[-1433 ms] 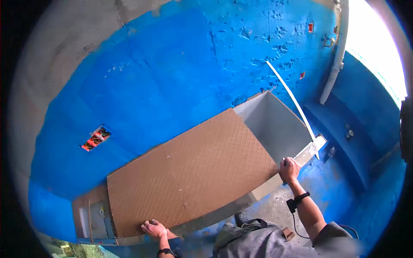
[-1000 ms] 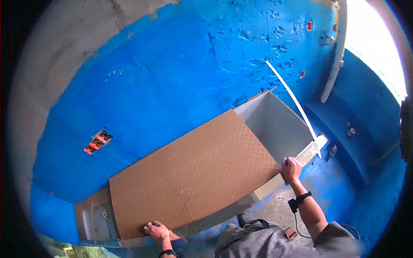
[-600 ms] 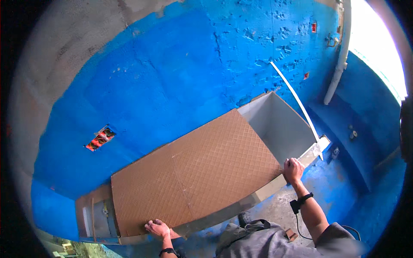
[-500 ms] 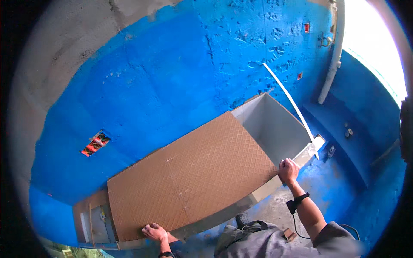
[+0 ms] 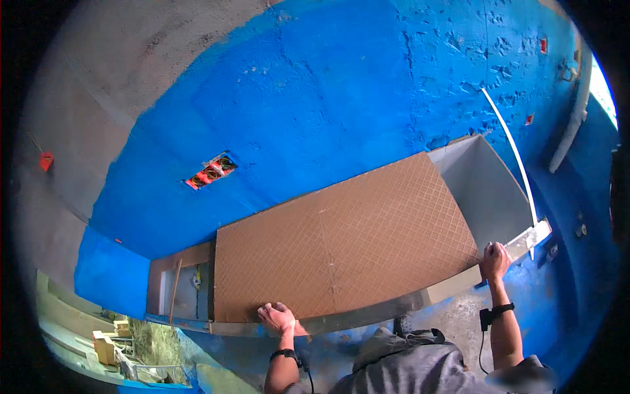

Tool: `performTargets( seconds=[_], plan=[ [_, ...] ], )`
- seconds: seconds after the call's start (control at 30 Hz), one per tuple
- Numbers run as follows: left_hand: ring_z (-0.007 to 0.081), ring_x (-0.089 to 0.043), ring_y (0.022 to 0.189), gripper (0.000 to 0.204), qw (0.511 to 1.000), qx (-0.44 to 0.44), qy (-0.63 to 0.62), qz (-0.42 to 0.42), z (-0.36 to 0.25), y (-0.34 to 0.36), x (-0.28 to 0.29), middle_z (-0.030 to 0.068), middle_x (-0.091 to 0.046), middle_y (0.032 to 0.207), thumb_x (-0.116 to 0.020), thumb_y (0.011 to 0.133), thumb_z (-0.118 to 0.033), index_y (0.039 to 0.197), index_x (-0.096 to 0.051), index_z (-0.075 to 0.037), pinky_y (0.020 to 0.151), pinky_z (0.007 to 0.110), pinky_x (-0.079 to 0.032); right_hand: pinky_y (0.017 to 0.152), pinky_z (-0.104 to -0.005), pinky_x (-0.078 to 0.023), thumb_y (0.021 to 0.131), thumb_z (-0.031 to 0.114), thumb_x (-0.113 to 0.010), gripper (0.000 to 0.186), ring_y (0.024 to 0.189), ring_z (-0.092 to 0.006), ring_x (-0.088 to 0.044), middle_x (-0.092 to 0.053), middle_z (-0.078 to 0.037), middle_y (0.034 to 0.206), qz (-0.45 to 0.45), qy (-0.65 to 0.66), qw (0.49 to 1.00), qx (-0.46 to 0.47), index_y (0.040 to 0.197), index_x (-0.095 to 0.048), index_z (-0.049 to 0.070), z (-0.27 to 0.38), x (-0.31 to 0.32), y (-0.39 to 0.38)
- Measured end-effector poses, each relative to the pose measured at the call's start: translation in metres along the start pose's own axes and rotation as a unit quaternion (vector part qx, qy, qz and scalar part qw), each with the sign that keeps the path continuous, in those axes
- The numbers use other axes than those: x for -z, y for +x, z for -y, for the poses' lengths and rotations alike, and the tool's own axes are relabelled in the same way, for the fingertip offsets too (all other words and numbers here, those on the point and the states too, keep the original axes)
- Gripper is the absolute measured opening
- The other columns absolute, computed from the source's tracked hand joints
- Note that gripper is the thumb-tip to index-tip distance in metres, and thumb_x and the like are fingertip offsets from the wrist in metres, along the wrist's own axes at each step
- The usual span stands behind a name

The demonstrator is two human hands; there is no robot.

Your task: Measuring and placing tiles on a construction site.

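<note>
Left hand (image 5: 278,318) and right hand (image 5: 495,261) on the near side of the brown panel (image 5: 348,243), diamond ridges up!

Fingers bent at edge and corner; how firmly either grip closes, one can't tell. Rigid, rectangular, it lies across a smooth-walled grey box (image 5: 485,190). A slim white strip (image 5: 517,155) crosses the right end, a thin stick (image 5: 175,289) the left opening; behind, blue wall (image 5: 328,98), pitted rightward, red wiring box (image 5: 211,171) recessed.

grey open-topped box (image 5: 489,187), brown grid-patterned panel (image 5: 341,243) on top, white strip (image 5: 514,150) over right end
</note>
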State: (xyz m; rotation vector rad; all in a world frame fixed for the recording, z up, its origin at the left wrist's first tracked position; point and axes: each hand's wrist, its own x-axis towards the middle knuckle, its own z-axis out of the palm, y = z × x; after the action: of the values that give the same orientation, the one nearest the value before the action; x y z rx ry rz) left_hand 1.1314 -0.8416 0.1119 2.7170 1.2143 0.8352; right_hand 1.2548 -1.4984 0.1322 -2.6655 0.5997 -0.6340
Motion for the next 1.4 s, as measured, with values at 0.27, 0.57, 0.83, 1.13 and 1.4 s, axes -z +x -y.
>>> performTargets(
  seconds=[0.27,0.57,0.83,1.13,1.4],
  plan=[
    [0.0426,-0.052,0.111,0.029,1.000,0.005,0.005,0.010,0.004,0.002,0.006,0.0241,-0.056,0.110,-0.065,0.087,-0.024,0.097,-0.063,0.003,0.100,0.053,-0.042,0.067,-0.0510,-0.046,0.095,0.024,-0.062,0.026,0.078,-0.0390,-0.064,-0.062,-0.015,0.079,-0.010,-0.004,1.000,0.017,0.077,-0.056,0.006,-0.007,-0.014,0.000],
    [0.0435,-0.051,0.115,0.030,1.000,0.015,-0.003,0.008,0.012,0.004,-0.001,0.0254,-0.054,0.115,-0.066,0.088,-0.024,0.099,-0.061,0.004,0.103,0.055,-0.041,0.065,-0.0498,-0.048,0.094,0.027,-0.063,0.028,0.075,-0.0392,-0.064,-0.063,-0.015,0.078,-0.010,-0.013,1.000,0.014,0.076,-0.057,0.006,-0.004,-0.014,-0.001],
    [0.0441,-0.051,0.118,0.032,0.999,0.027,0.010,0.039,0.002,0.003,0.010,0.0258,-0.054,0.120,-0.067,0.088,-0.024,0.104,-0.062,0.003,0.101,0.055,-0.042,0.066,-0.0503,-0.048,0.095,0.027,-0.061,0.028,0.076,-0.0396,-0.065,-0.064,-0.016,0.079,-0.009,-0.009,1.000,0.017,0.077,-0.058,0.005,-0.006,-0.012,0.000],
    [0.0434,-0.051,0.118,0.033,0.999,0.020,0.006,0.036,0.006,0.004,0.005,0.0260,-0.055,0.120,-0.065,0.088,-0.026,0.105,-0.063,0.002,0.102,0.055,-0.042,0.068,-0.0509,-0.048,0.095,0.027,-0.062,0.028,0.078,-0.0398,-0.065,-0.064,-0.016,0.079,-0.008,-0.007,1.000,0.011,0.077,-0.058,0.006,-0.009,-0.016,0.000],
    [0.0438,-0.051,0.118,0.031,1.000,0.012,0.012,0.026,-0.013,0.001,0.012,0.0268,-0.056,0.118,-0.066,0.088,-0.023,0.103,-0.062,0.004,0.105,0.054,-0.040,0.066,-0.0507,-0.047,0.093,0.024,-0.063,0.027,0.076,-0.0398,-0.064,-0.063,-0.016,0.078,-0.013,-0.008,1.000,0.011,0.075,-0.056,0.006,-0.012,-0.011,0.000]
  ],
)
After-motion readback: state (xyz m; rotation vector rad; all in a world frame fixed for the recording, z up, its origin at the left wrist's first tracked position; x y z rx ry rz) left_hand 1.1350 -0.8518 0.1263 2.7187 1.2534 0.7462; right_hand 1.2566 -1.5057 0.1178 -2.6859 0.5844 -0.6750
